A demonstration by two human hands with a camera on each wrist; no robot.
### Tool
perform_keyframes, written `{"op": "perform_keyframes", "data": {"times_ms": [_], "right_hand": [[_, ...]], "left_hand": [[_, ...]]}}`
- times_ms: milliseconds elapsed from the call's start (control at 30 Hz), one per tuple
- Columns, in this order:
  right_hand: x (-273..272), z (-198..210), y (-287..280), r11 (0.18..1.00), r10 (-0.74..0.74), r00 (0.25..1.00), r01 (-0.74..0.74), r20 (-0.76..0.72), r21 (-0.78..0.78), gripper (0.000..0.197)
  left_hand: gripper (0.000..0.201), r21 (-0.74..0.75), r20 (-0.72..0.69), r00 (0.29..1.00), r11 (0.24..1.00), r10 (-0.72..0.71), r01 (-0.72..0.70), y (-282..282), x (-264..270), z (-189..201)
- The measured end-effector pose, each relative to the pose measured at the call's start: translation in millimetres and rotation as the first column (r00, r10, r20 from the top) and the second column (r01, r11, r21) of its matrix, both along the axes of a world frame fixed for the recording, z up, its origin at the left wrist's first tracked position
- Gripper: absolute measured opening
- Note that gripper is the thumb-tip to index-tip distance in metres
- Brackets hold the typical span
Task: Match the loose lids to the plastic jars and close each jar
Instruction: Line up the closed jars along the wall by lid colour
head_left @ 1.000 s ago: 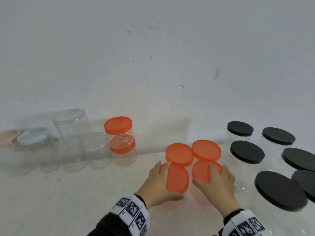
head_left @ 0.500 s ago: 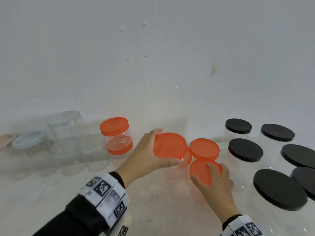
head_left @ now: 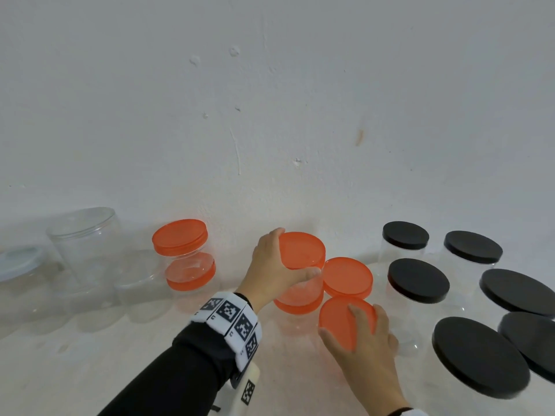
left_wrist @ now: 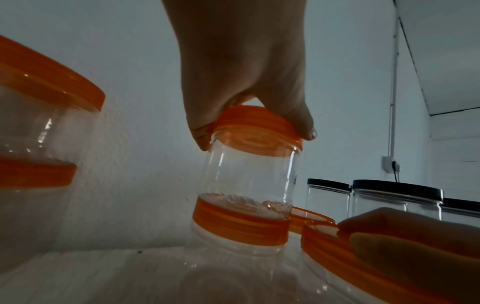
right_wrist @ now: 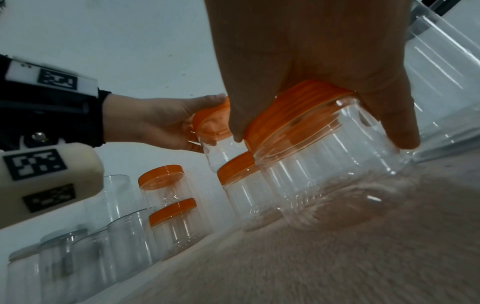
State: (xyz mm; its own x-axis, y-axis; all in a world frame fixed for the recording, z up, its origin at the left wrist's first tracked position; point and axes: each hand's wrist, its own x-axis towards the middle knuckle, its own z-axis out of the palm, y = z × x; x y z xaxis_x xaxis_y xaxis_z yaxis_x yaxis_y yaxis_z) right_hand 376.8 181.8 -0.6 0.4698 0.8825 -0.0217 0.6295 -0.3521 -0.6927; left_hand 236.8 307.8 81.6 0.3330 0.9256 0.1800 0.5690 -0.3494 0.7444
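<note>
My left hand (head_left: 295,253) grips a clear jar (left_wrist: 249,174) by its orange lid (head_left: 306,247). The jar's base is at the orange lid (left_wrist: 241,224) of a second jar below it, slightly tilted; whether it rests fully I cannot tell. My right hand (head_left: 345,322) grips the orange lid (head_left: 336,313) of the nearest jar (right_wrist: 337,164), which stands on the table. A further orange-lidded jar (head_left: 348,276) stands just behind it. The wrist views show the same grips of the left hand (left_wrist: 254,135) and the right hand (right_wrist: 322,137).
Two orange-lidded jars (head_left: 180,235) stand stacked by the wall at the left. Left of them are open clear jars (head_left: 87,244) and a pale-lidded jar (head_left: 18,261). Several black-lidded jars (head_left: 417,279) crowd the right side. The white wall (head_left: 270,115) is close behind.
My left hand lifted its orange-lidded jar off the table and carried it back and up over the rear orange-lidded jar. The right hand stayed on the near jar's lid.
</note>
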Motion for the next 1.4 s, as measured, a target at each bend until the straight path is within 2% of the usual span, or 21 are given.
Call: {"op": "perform_keyframes", "data": {"times_ms": [133,200,300,367,400,433,500,533,633,700,800,967,1167,1267,1400], "right_hand": [[-0.5,-0.3,0.6,1.0,0.002,1.0,-0.002,0.018,-0.014,0.075],[-1.2,0.2,1.0,1.0,-0.001,1.0,0.001,0.03,-0.027,0.075],[-2.2,1.9,1.1,0.999,-0.007,0.999,0.009,0.04,-0.047,0.076],[-2.9,2.1,0.8,0.998,-0.008,0.998,0.012,0.059,-0.058,0.076],[-3.2,2.7,0.8,0.998,-0.009,0.997,0.014,0.071,-0.065,0.077],[-3.4,3.4,0.8,0.997,-0.01,0.997,0.016,0.08,-0.074,0.077],[-3.5,5.9,1.5,0.995,-0.009,0.995,0.018,0.094,-0.096,0.077],[-3.5,7.1,1.7,0.994,-0.01,0.994,0.021,0.108,-0.106,0.078],[-4.2,10.4,2.0,0.994,-0.015,0.989,0.032,0.147,-0.108,0.078],[-5.6,12.6,1.4,0.993,-0.019,0.984,0.039,0.177,-0.111,0.079],[-6.4,15.6,1.2,0.992,-0.018,0.982,0.04,0.187,-0.117,0.08],[-6.4,16.4,-1.0,0.994,-0.001,0.973,0.027,0.233,-0.109,0.078],[-6.1,17.8,1.5,0.992,0.005,0.969,0.027,0.247,-0.126,0.08],[-6.1,18.7,1.8,0.99,0.008,0.97,0.026,0.242,-0.137,0.08],[-5.8,18.7,3.1,0.986,0.013,0.979,0.021,0.204,-0.165,0.079]], "left_hand": [[0.116,-0.008,0.075,0.997,1.0,-0.005,0.006,1.2,4.3,-6.6],[0.125,-0.04,0.153,0.988,0.999,0.005,0.001,0.4,3.0,-10.3],[0.139,-0.215,0.26,0.965,0.976,0.029,0.028,-3.2,-5.0,-22.4],[0.139,-0.314,0.251,0.968,0.945,-0.009,0.091,-10.2,-8.5,-32.4],[0.132,-0.324,0.23,0.972,0.939,-0.042,0.117,-13.2,-8.6,-36.7],[0.116,-0.288,0.213,0.974,0.948,-0.079,0.14,-14.7,-6.9,-40.8],[0.075,-0.166,0.215,0.971,0.975,-0.108,0.145,-15.5,-2.2,-49.9],[0.068,-0.163,0.235,0.968,0.978,-0.09,0.131,-14.1,-1.0,-54.8],[0.063,-0.197,0.318,0.948,0.976,-0.03,0.097,-9.5,-1.4,-65.3],[0.067,-0.212,0.304,0.953,0.976,0.017,0.05,-5.5,-1.4,-70.2],[0.087,-0.234,0.258,0.952,0.966,0.167,-0.106,6.0,-6.8,-73.1],[0.09,-0.23,0.247,0.905,0.928,0.347,-0.293,31.2,-33.0,-73.3],[0.115,-0.226,0.135,0.835,0.837,0.534,-0.499,43.0,-41.6,-70.4],[0.106,-0.236,0.054,0.8,0.786,0.598,-0.572,44.5,-35.3,-67.0],[0.095,-0.241,0.042,0.768,0.753,0.639,-0.613,44.7,-28.9,-65.4]]}}
